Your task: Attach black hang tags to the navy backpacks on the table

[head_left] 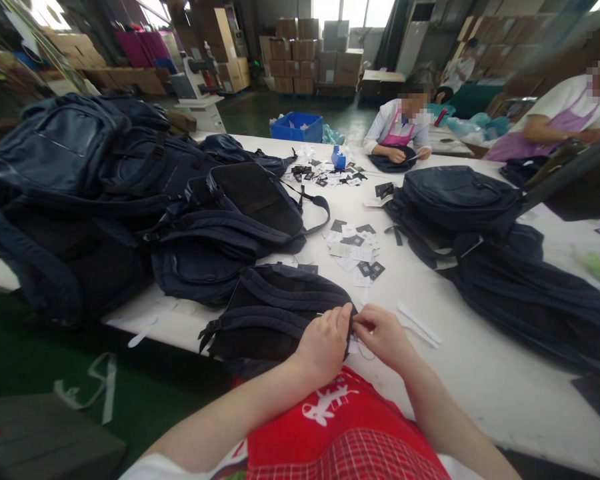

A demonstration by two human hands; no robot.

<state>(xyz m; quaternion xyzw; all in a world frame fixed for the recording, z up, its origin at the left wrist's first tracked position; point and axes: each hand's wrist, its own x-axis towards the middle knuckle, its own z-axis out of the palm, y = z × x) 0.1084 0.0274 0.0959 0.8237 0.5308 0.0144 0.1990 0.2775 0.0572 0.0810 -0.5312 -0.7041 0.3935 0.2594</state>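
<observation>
A navy backpack (pixel 275 283) lies on its front on the white table just ahead of me, its straps and black back panel facing up. My left hand (pixel 323 343) rests over its right end, fingers bent together and gripping the edge. Close beside it, my right hand (pixel 383 337) is closed in a pinch at that same edge. Whatever sits between the right fingertips is too small to make out. A thin loop of cord (pixel 366 352) hangs just below them. Black and white tags (pixel 357 247) are scattered on the table beyond my hands.
Navy backpacks are heaped on the left (pixel 80 153), and more backpacks (pixel 460 193) lie on the right. Farther off are a second tag pile (pixel 325 175), a blue bin (pixel 297 127) and co-workers (pixel 400 127). A white strip (pixel 419 325) lies right of my hands.
</observation>
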